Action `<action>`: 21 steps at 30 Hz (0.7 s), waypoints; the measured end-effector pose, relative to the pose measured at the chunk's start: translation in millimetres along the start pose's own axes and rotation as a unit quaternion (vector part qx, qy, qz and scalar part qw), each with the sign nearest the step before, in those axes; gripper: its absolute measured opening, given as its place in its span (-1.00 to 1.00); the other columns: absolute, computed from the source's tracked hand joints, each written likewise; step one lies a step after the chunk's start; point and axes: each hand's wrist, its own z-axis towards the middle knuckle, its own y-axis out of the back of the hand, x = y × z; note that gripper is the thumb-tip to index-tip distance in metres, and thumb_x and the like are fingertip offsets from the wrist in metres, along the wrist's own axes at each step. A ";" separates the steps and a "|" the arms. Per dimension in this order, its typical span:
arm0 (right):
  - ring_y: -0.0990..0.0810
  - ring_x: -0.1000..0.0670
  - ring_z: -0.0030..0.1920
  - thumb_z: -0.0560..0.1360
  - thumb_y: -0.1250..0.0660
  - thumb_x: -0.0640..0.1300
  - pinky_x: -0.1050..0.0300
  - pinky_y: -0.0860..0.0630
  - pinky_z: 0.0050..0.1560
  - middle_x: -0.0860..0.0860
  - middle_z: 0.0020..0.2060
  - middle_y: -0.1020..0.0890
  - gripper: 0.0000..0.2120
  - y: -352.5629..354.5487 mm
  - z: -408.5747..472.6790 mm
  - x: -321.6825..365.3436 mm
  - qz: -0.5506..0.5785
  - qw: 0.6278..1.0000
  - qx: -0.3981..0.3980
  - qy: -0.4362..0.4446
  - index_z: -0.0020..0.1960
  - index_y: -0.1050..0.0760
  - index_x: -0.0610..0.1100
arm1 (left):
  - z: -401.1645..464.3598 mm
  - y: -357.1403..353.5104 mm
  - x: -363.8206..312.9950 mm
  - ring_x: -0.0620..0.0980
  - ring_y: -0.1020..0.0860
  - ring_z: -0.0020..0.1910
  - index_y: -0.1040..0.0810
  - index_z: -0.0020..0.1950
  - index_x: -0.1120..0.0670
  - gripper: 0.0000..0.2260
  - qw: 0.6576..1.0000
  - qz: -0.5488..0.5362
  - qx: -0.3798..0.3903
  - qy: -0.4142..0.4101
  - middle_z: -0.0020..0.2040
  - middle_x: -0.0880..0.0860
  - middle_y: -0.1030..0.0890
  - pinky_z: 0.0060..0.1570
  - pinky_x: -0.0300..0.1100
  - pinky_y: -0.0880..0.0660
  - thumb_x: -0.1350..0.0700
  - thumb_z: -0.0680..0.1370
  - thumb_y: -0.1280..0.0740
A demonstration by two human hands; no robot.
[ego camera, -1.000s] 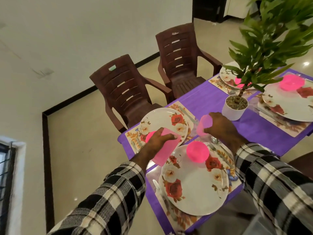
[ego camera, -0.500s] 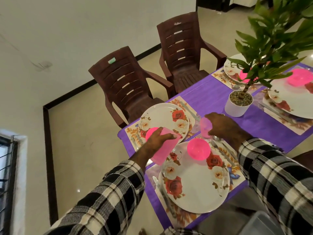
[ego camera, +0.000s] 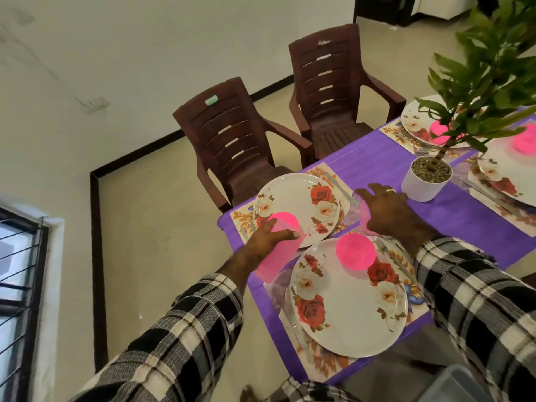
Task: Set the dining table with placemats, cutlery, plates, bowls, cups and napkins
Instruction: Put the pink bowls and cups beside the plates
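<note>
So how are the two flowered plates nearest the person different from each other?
The near plate has a pink bowl standing on it; the far plate carries no bowl. The left hand holds a stack of pink cups over the far plate's edge, while nothing is held over the near plate. Both are white with red and cream roses, and each lies on a floral placemat.

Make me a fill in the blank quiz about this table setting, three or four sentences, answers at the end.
1. The left hand holds a stack of pink ____.
2. A pink bowl sits on the near ____, the one with red roses.
3. The potted plant stands in a ____ pot.
4. The tablecloth is ____.

Missing words: cups; plate; white; purple
</note>
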 end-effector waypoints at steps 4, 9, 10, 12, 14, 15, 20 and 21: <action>-0.46 -0.24 0.40 0.43 -0.46 0.00 -0.24 -0.39 0.38 -0.09 0.46 -0.46 -0.37 0.9 -12.1 62.7 0.109 0.986 -0.104 0.071 0.48 -0.45 0.02 | -26.0 21.6 2.7 0.16 -0.62 0.19 -0.52 0.38 -0.22 -0.34 0.998 -0.052 0.009 -0.018 0.24 0.03 -0.64 0.21 0.14 -0.60 -0.39 0.34 -0.53; -0.68 -0.01 0.04 0.60 -0.40 -0.06 -0.07 -0.65 0.15 0.02 0.09 -0.72 -0.83 -11.4 -15.7 173.3 0.370 0.926 -0.005 0.074 0.17 -0.67 -0.02 | -34.9 62.5 34.7 0.17 -0.68 0.16 -0.59 0.34 -0.21 -0.26 0.997 -0.080 -0.005 -0.005 0.20 0.01 -0.71 0.25 0.23 -0.60 -0.48 0.24 -0.58; -0.71 -0.02 -0.07 0.64 -0.38 0.00 -0.04 -0.68 0.04 -0.01 -0.02 -0.74 -0.83 -12.1 -16.0 196.5 0.431 0.900 0.034 0.054 0.11 -0.69 -0.05 | -36.8 73.5 42.4 0.17 -0.70 0.13 -0.62 0.30 -0.18 -0.35 0.997 -0.081 -0.009 -0.008 0.17 0.01 -0.73 0.23 0.23 -0.62 -0.43 0.30 -0.59; -0.73 -0.08 -0.19 0.67 -0.33 0.09 0.04 -0.64 -0.18 -0.10 -0.11 -0.73 -0.71 -14.4 -15.6 238.9 0.523 0.846 0.102 0.017 0.05 -0.70 -0.09 | -38.6 97.2 60.4 0.17 -0.71 0.09 -0.62 0.27 -0.14 -0.41 0.997 -0.080 -0.018 -0.012 0.13 0.02 -0.74 0.18 0.23 -0.65 -0.38 0.35 -0.59; -0.73 -0.10 -0.21 0.67 -0.29 0.21 0.06 -0.62 -0.22 -0.12 -0.11 -0.73 -0.60 -20.9 -10.1 278.0 0.551 0.822 0.145 0.000 0.08 -0.68 -0.11 | -43.2 124.5 79.7 0.13 -0.72 0.07 -0.61 0.27 -0.09 -0.43 0.996 -0.078 -0.025 -0.018 0.13 0.02 -0.73 0.15 0.18 -0.67 -0.36 0.40 -0.58; -0.73 -0.11 -0.21 0.65 -0.29 0.26 0.05 -0.62 -0.20 -0.12 -0.10 -0.73 -0.55 -25.9 -5.5 296.0 0.559 0.813 0.162 -0.003 0.11 -0.67 -0.12 | -43.3 139.6 91.5 0.09 -0.73 0.04 -0.60 0.26 -0.05 -0.46 0.997 -0.075 -0.024 -0.019 0.11 0.02 -0.73 0.11 0.12 -0.69 -0.33 0.43 -0.57; -0.57 -0.02 -0.42 0.48 -0.45 0.32 0.14 -0.51 -0.34 -0.10 -0.26 -0.60 -0.40 -44.1 24.0 397.7 0.600 0.763 0.237 -0.046 0.09 -0.63 -0.23 | -52.9 231.7 144.0 -0.20 -0.59 -0.15 -0.51 0.15 -0.02 -0.68 0.999 -0.037 0.000 -0.031 -0.05 -0.11 -0.62 -0.23 -0.35 -0.51 -0.03 0.54 -0.58; -0.52 0.00 -0.46 0.45 -0.46 0.33 0.17 -0.47 -0.38 -0.08 -0.31 -0.56 -0.41 -44.9 28.3 416.5 0.604 0.757 0.246 -0.046 0.07 -0.62 -0.21 | -55.0 248.7 151.3 -0.24 -0.58 -0.17 -0.51 0.14 -0.01 -0.67 0.999 -0.025 0.009 -0.029 -0.05 -0.11 -0.62 -0.26 -0.38 -0.50 0.05 0.51 -0.61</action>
